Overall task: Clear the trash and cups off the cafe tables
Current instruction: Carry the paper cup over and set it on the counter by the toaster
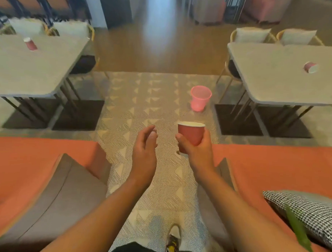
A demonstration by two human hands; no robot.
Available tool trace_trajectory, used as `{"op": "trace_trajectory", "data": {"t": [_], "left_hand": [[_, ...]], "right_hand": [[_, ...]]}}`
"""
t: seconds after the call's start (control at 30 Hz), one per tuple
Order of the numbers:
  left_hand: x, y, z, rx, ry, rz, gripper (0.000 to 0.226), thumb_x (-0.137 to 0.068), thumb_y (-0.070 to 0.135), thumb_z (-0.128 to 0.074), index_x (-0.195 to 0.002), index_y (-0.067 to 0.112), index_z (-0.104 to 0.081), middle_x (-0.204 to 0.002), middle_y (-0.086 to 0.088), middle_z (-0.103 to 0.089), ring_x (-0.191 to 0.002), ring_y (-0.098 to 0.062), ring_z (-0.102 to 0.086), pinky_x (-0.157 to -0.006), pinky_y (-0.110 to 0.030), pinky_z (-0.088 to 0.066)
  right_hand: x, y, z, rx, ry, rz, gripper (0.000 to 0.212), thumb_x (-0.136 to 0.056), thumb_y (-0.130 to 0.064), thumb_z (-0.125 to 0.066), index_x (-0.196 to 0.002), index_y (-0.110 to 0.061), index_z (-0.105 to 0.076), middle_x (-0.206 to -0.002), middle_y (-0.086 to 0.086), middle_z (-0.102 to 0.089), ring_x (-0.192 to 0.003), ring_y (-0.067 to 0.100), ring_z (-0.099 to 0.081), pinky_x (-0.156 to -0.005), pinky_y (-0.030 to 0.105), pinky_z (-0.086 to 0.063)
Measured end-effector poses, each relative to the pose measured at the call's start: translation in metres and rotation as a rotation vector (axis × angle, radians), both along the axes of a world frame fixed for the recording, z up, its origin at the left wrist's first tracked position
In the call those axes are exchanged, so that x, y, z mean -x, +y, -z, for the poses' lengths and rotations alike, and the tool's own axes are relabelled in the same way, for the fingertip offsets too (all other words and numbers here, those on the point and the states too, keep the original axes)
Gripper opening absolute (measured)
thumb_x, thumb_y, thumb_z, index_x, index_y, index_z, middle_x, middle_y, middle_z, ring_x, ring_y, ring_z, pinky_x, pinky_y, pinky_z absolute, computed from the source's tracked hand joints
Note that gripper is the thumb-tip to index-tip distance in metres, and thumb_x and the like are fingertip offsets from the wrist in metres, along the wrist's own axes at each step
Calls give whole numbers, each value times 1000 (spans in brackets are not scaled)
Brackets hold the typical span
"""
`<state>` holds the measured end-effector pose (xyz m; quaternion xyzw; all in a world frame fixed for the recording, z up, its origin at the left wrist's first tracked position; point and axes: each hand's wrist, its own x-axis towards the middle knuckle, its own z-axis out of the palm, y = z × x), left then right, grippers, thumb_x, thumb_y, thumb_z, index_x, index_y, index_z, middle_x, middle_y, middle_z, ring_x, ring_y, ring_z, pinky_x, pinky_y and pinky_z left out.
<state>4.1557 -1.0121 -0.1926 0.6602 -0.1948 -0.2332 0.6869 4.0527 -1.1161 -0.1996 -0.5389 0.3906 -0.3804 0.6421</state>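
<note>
My right hand [199, 152] grips a red paper cup [191, 134] upright at mid-frame, above the patterned carpet. My left hand [144, 144] hangs beside it with fingers loosely apart and nothing in it. A pink bin [200, 98] stands on the carpet ahead, near the right table's corner. Another red cup [30, 43] sits upright on the left table [31, 74]. A third red cup [310, 67] lies on its side on the right table [276, 78].
Orange sofas flank me: one at left [28, 168], one at right [282, 167] with a checked cushion [309, 212]. Chairs with pale cushions [253, 34] stand behind both tables. A carpeted aisle [143, 98] runs between the tables. My shoe [173, 239] shows below.
</note>
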Motion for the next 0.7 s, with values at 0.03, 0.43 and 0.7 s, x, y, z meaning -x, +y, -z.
{"op": "trace_trajectory", "data": {"t": [0.03, 0.43, 0.7], "left_hand": [[-10, -18, -2, 3, 3, -9, 32, -104, 43, -49, -130, 30, -63, -128, 12, -67, -118, 1, -65, -108, -35, -52], [-177, -196, 1, -9, -56, -95, 24, -106, 45, -46, -126, 42, -60, -123, 24, -67, -115, 8, -64, -102, -28, -54], [-339, -322, 1, -15, -68, -39, 19, -110, 44, -45, -123, 50, -58, -117, 41, -64, -114, 11, -63, -97, -23, -53]], "right_hand": [[-10, -20, -4, 6, 0, -6, 66, -62, -51, -91, -118, -33, -60, -109, 6, -72, -84, 14, -74, -63, 26, -60], [-177, -211, -14, 38, 0, -104, 52, -67, -54, -88, -110, -45, -60, -100, -2, -75, -84, 33, -77, -67, 40, -65], [-342, -337, -25, 69, 16, -130, 61, -68, -62, -84, -119, -42, -56, -95, -21, -72, -80, 21, -77, -62, 29, -62]]}}
